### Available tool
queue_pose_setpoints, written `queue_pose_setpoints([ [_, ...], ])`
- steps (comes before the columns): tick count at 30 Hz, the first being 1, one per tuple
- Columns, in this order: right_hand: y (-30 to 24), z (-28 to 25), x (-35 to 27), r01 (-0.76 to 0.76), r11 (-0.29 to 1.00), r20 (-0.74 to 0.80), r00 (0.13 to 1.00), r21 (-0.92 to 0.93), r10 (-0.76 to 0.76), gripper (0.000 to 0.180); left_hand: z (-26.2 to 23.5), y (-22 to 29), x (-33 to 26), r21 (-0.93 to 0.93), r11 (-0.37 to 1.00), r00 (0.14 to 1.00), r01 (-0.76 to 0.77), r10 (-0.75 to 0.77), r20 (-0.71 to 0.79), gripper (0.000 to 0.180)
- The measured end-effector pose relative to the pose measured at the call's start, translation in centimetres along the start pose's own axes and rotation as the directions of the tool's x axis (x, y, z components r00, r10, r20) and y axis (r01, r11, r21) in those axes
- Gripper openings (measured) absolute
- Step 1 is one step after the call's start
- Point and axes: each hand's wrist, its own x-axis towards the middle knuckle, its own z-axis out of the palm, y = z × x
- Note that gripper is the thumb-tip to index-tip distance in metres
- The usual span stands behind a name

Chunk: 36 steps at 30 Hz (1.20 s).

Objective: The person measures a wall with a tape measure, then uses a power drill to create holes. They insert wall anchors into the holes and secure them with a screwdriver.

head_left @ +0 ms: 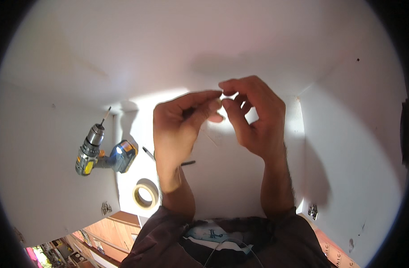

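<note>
Both hands are raised in the middle of the view, their fingertips meeting. The thumb and forefinger of my left hand (180, 123) are pinched together. Curled toward them, the thumb and forefinger of my right hand (262, 118) touch or nearly touch the left fingertips, with a bright gap behind. Whatever lies between the fingertips is too small to make out. Below and partly behind my left wrist lie a dark pen-like stick (148, 152) and another short dark piece (188, 163).
A cordless drill (107, 156) with a bit fitted is at the left by the white side panel (48, 147). Nearer stands a roll of masking tape (145, 195). Metal hinges (106, 207) sit on both side panels. A white panel (168, 49) closes the far side.
</note>
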Motion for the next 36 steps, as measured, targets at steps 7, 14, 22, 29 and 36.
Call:
queue_pose_setpoints([
  [7,0.4,-1.2,-0.8,-0.224,0.956,0.304,0.912,-0.191,0.274,0.008,-2.7,-1.0,0.6,0.044,0.965,0.932,-0.258,0.26,-0.251,0.024],
  [14,4.4,2.4,-3.8,-0.21,0.903,0.682,0.598,-0.375,0.422,0.015,-5.8,-0.4,-0.3,0.15,0.899,0.787,-0.411,0.433,-0.439,0.021],
  [22,5.5,6.2,-5.7,-0.253,0.806,0.643,0.496,-0.536,0.583,0.019,-6.7,-0.7,-0.6,0.136,0.891,0.806,-0.434,0.451,-0.384,0.023],
  [29,6.1,4.3,-6.1,-0.311,0.885,0.657,0.593,-0.347,0.466,0.013,-6.1,-0.4,-0.5,0.131,0.931,0.868,-0.34,0.365,-0.336,0.022],
  [36,0.3,0.4,-1.0,-0.051,0.99,0.257,0.963,-0.133,0.084,0.008,-7.4,-0.5,-0.6,0.153,0.988,1.0,-0.022,0.019,0.017,0.027],
])
